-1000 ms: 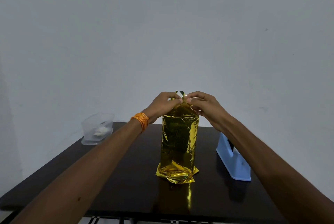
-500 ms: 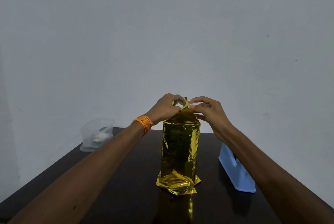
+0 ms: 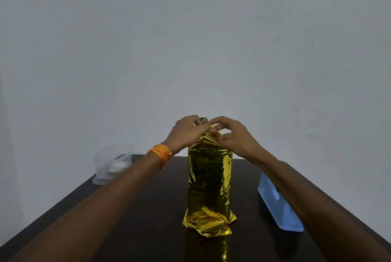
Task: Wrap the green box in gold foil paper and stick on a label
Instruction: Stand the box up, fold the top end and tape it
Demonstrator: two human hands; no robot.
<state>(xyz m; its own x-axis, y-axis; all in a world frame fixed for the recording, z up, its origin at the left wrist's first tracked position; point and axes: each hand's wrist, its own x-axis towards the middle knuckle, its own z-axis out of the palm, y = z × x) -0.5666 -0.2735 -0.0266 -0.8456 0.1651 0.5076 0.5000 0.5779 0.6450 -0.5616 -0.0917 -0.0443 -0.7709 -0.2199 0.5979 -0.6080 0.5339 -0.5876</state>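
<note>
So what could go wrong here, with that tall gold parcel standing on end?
The foil-wrapped box stands tall on end on the table, and the left hand and right hand both pinch the gold foil at its very top, so a sideways tug might tip it. I see no tape on that top fold; letting go could let it spring open. The bottom fold looks crumpled and flared, so the box may stand unevenly.

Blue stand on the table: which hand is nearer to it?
Right. The right hand pinches the gold foil above-left of the blue stand; the left hand pinches it from the far side.
</note>
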